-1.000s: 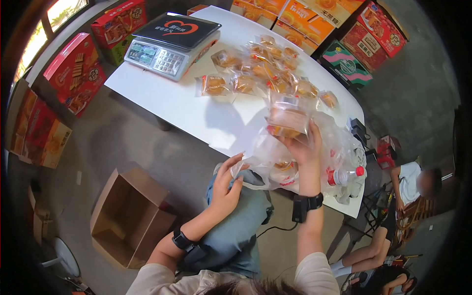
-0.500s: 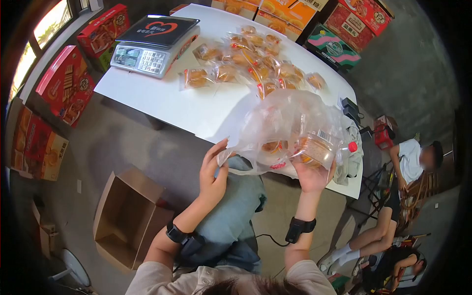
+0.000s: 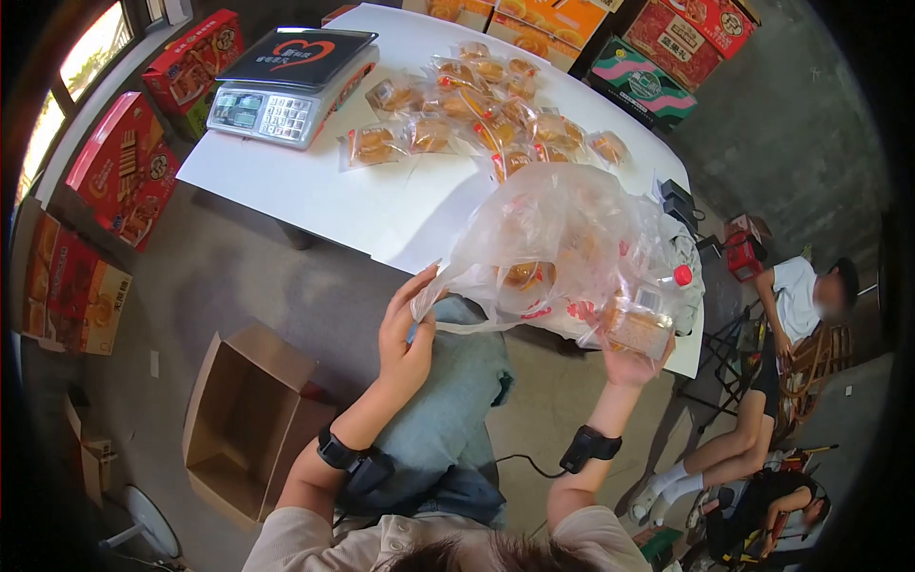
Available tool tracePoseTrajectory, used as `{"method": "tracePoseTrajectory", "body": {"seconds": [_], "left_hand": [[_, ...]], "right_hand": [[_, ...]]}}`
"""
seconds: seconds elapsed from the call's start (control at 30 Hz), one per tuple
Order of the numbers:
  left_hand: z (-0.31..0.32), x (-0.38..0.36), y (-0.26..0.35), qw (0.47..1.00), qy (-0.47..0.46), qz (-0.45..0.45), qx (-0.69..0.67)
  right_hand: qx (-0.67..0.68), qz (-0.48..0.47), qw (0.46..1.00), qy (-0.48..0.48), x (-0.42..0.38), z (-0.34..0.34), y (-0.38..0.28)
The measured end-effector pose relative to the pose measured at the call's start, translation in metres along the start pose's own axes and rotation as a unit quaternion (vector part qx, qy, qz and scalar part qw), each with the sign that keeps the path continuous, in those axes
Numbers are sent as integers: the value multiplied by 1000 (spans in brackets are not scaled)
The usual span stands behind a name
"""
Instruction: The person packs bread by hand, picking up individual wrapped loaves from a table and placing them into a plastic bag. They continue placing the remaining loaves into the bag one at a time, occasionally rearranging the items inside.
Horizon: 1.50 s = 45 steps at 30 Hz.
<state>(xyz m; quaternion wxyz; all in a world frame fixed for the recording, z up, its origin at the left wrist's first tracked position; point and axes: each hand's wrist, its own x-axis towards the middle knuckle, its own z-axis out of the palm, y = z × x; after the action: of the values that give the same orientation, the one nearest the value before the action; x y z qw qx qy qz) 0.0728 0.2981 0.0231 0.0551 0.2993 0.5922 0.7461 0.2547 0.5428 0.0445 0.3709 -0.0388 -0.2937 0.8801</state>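
Note:
A translucent plastic bag (image 3: pixel 477 248) with several wrapped breads inside bulges over the table's near edge. My left hand (image 3: pixel 408 334) pinches the bag's rim on its left side. At the bag's right side, my right hand (image 3: pixel 637 365) holds a clear-wrapped bread (image 3: pixel 637 329), its label side turned up. The palm is underneath the wrapper, and some fingers are hidden by it. Beyond the bag, several more wrapped breads (image 3: pixel 431 133) lie spread over the white table (image 3: pixel 315 205).
A scale (image 3: pixel 276 91) stands at the table's far left. A red-capped bottle (image 3: pixel 681 276) lies right of the bag. An open cardboard box (image 3: pixel 253 419) sits on the floor at left. Gift boxes (image 3: pixel 643 81) are stacked behind; a seated person (image 3: pixel 796 300) is at right.
My right hand has moved right and slightly down with the wrapped bread, away from the bag's middle. My left hand keeps its hold on the bag's rim, barely shifted.

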Motion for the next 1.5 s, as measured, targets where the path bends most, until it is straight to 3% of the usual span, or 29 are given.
{"method": "tracePoseTrajectory", "body": {"seconds": [0.07,0.13,0.27,0.33,0.37,0.43,0.53,0.57,0.8,0.9,0.97,1.1,1.13,1.17,1.23,1.3,1.43,1.5], "left_hand": [[2,2,1,1000,15,11,-2],[4,2,0,999,30,22,-3],[4,1,-2,999,24,34,-1],[3,0,-2,999,23,41,13],[2,-1,-2,999,18,44,19],[1,-1,-3,998,15,47,26],[0,-2,-6,998,16,36,43],[0,-2,-6,999,14,33,37],[1,-1,-3,998,20,21,53],[2,-1,-1,999,14,7,27],[2,-1,-3,999,12,0,30],[3,0,0,999,11,6,46],[3,-1,0,999,11,5,46],[3,-2,-2,999,13,1,49],[3,-4,-3,999,17,-2,51],[2,-8,-2,998,29,-27,48],[-1,-10,-9,998,17,-3,65],[0,-9,-9,997,25,12,74]], "right_hand": [[-55,14,998,-22,1,-11,0],[-47,96,994,4,5,-25,6],[-30,74,992,94,28,-29,26],[94,49,992,-62,40,-14,24],[95,50,992,-63,46,-6,20],[100,-167,976,-101,54,11,1],[156,-209,949,-175,52,22,-26],[151,-233,955,-104,47,24,-29],[54,-195,972,-117,6,18,-27],[-47,-199,975,-90,-17,19,-36],[-260,-313,908,95,-30,29,-37],[-177,-333,912,159,-40,50,-15],[-151,-159,975,-30,-37,53,-11],[-113,26,969,-218,-32,55,-5],[-397,-4,893,-213,-17,73,16],[-380,132,900,-168,-2,73,32],[-413,136,869,-236,43,75,67],[-509,157,794,-292,55,79,73]]}}
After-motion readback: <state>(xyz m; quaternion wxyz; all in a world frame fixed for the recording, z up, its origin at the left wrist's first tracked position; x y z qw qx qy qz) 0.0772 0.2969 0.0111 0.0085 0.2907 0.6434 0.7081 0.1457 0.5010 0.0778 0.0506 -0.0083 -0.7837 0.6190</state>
